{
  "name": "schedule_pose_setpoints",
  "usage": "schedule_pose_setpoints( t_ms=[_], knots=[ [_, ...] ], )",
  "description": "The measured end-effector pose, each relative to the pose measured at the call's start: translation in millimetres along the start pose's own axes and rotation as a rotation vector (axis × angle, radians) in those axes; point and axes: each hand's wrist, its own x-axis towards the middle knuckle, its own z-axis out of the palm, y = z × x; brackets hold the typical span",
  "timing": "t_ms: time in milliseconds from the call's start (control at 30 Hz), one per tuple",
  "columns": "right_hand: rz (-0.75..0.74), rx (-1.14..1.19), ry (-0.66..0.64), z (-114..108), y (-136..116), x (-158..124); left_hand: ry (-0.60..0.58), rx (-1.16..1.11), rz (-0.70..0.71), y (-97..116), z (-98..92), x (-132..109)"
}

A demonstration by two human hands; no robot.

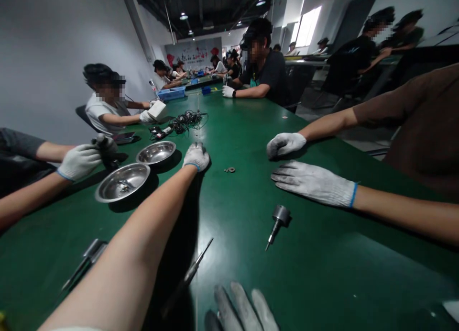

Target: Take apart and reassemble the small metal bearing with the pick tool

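My left hand point(196, 157), in a white knitted glove, reaches far across the green table beside the steel bowls. Its fingers curl down against the tabletop, and whatever may be in them is hidden. At the bottom edge my right hand point(244, 309), in a grey-stained glove, has its fingers stretched out and holds nothing visible. A thin pointed metal tool point(195, 266), its rear end dark and blurred, lies between my left forearm and right hand. Farther right rests a metal part with a cylindrical head and narrow shaft point(278, 221). Small metal rings point(230, 170) lie right of my left hand.
One steel bowl point(103, 193) contains small metal parts; another steel bowl point(141, 159) stands behind it. A co-worker's gloved hands point(311, 182) rest at right; another's gloved hand point(81, 161) is at left. Black cables point(186, 122) lie beyond. A metal tool point(91, 252) is beside my left forearm.
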Motion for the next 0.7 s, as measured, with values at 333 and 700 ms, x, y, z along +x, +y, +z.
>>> schedule_pose_setpoints(
  t_ms=[333, 700],
  knots=[
    [0.141, 0.273, -0.101, -102, 196, 62, -0.105, 0.101, -0.032, -16, 17.6, 110],
    [0.124, -0.034, -0.121, -73, 54, 48, -0.094, 0.008, 0.185, -5, 8.6, 29]
  ],
)
